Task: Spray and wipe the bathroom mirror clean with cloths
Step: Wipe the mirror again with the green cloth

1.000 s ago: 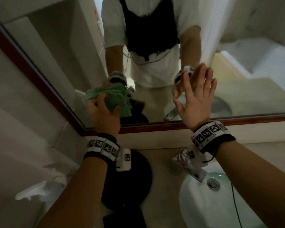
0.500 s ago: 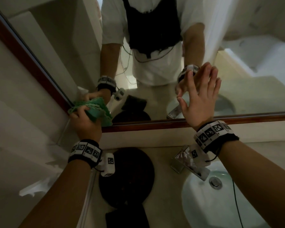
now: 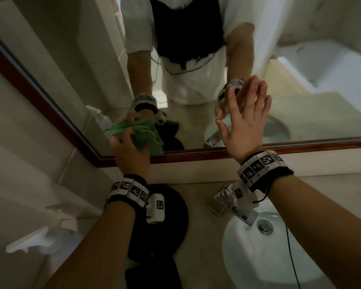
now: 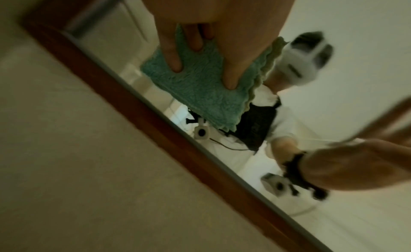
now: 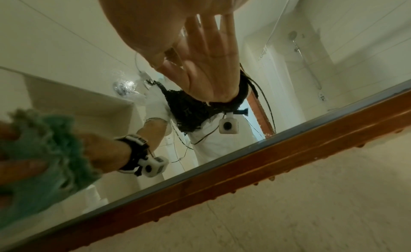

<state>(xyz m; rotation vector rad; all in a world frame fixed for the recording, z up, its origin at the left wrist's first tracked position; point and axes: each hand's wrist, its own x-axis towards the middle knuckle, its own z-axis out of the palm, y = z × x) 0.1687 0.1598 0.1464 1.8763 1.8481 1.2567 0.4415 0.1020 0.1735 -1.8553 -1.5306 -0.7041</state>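
above the worktop [image 3: 198, 226] and white basin [image 3: 258, 257], the left hand [image 3: 131, 151] grips a bunched green cloth [image 3: 148, 134] against the mirror [image 3: 196, 59] near its lower-left corner, while the right hand [image 3: 244, 122] presses flat, fingers spread, on the glass.

A bathroom; wood-framed mirror [image 3: 196, 152] over a washbasin [image 3: 248, 257] with tap [image 3: 231, 203]; tiled walls; reflected shower [image 5: 298, 44].
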